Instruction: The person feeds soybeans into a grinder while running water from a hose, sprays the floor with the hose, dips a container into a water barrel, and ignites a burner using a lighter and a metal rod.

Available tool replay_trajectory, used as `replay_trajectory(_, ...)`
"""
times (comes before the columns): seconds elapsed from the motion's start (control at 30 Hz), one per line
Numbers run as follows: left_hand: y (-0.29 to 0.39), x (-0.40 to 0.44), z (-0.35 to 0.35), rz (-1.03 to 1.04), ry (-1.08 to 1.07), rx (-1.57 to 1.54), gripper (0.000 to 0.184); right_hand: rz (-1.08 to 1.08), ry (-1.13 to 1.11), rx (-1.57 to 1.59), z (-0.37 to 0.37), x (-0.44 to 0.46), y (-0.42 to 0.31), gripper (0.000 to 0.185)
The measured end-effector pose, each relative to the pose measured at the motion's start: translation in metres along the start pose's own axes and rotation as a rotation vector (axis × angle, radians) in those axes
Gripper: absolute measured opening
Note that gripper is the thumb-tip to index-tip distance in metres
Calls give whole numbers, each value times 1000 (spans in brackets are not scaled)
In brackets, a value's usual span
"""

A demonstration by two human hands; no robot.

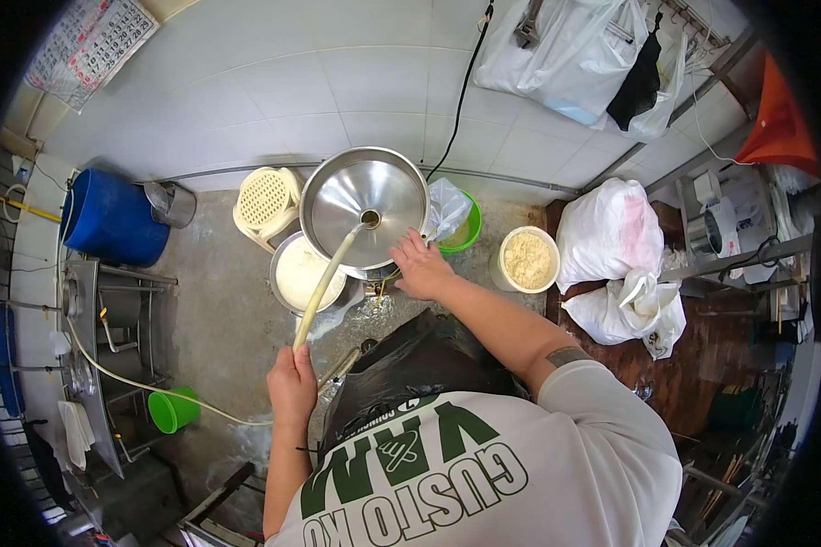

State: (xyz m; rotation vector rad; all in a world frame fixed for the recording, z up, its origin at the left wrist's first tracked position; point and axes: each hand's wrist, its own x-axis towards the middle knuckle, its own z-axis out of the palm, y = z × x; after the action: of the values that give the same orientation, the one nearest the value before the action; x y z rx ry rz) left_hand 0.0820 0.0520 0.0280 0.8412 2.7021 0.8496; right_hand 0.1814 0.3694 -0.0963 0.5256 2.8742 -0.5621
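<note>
My left hand (292,378) is wrapped round a pale yellow hose (317,296). The hose's tip points at the central hole of a wide, shiny metal hopper (333,187); a whitish streak shows at the tip. At the hopper's lower right rim is my right hand (420,266), fingers spread and holding nothing; whether it touches the rim I cannot tell. Beside the hopper on the left, a metal bowl (285,290) holds a white, milky content (303,273). A black apron (420,356) covers my front below the hands.
A cream plastic stool (266,201) stands behind the bowl. Right of the hopper are a green basin (472,228) with a plastic bag and a white bucket (500,273) of crumbly pale matter. White sacks (611,232) lie farther right. A blue barrel (119,219) and green pail (173,410) are left.
</note>
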Motion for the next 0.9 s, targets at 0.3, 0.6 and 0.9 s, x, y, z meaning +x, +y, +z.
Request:
replay_trajectory(0.3,4,0,-1,-3,7,16,38,1,28,-11,3,1,1,77)
replay_trajectory(0.6,2,-2,1,-5,25,0,43,8,13,-2,1,1,-1,77)
replay_trajectory(0.9,-1,-3,3,-13,44,-6,42,11,0,-12,-2,0,-2,77)
